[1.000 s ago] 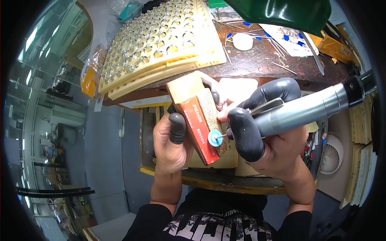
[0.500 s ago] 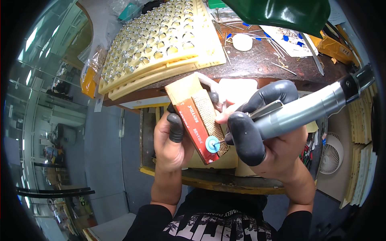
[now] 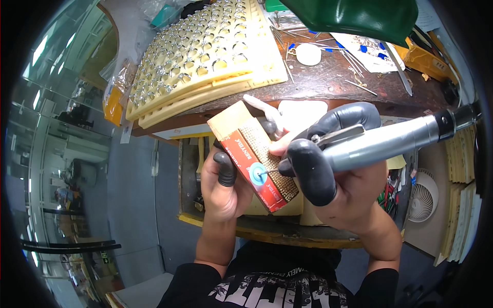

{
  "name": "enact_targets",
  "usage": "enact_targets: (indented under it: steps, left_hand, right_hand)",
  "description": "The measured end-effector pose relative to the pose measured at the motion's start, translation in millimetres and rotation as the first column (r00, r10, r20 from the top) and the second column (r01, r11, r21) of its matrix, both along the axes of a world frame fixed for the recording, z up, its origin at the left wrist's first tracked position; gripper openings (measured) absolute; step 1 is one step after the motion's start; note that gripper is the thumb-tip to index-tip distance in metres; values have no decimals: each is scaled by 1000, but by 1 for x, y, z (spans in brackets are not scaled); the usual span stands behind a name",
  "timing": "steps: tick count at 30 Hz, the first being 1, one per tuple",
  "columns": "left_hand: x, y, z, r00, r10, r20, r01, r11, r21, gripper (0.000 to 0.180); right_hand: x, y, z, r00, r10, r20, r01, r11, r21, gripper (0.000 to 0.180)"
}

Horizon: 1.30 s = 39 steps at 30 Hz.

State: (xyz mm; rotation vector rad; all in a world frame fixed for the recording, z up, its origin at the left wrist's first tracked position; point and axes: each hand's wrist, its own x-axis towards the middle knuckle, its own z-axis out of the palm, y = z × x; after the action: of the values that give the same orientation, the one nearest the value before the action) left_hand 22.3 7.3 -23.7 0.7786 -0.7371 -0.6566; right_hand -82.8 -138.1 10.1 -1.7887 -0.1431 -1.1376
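My left hand [image 3: 224, 187] is closed around a small rectangular block [image 3: 239, 149]. One side of the block is red with pale print, an adjoining face is gold-brown and grainy, and the far end is plain tan. My right hand [image 3: 341, 174] grips a silver rotary handpiece [image 3: 390, 145] like a pen. Its thin shank carries a light blue disc [image 3: 258, 174], which lies against or just over the block's red side, near the grainy face; contact is hard to tell. Black finger covers sit on digits of both hands.
On the bench, a cream tray [image 3: 205, 77] holds many silver rings. Thin metal bits [image 3: 354, 64], a round white piece [image 3: 308, 54] and tweezers [image 3: 400, 72] lie to its right. A green lamp shade [image 3: 364, 20] hangs above. An open drawer [image 3: 287, 237] is beneath my hands, a white fan [image 3: 423, 195] beside it.
The blue disc has moved up and left across the block, away from its near end. The block has turned slightly, and the handpiece's back end has dropped a little.
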Motion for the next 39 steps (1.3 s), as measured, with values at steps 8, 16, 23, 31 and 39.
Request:
enact_targets:
  steps: [8,16,23,31,39]
  left_hand:
    - [-15,-3,0,994,67,-84,-78,988,-132,51]
    - [-16,7,-12,976,86,-199,-112,986,-122,50]
    - [-15,7,-14,976,80,-203,-110,984,-140,52]
    - [-11,11,-18,981,48,-187,-67,993,-94,58]
    - [-15,6,-14,986,67,-152,-88,988,-131,55]
  right_hand:
    - [-4,4,0,996,-57,-69,60,997,43,15]
    - [-4,9,0,990,-139,-20,139,990,-9,13]
    - [-4,9,-2,994,-99,-36,100,994,43,10]
    - [-2,2,-6,993,-113,41,117,986,-120,11]
    - [-3,9,-5,990,-141,-7,141,990,6,9]
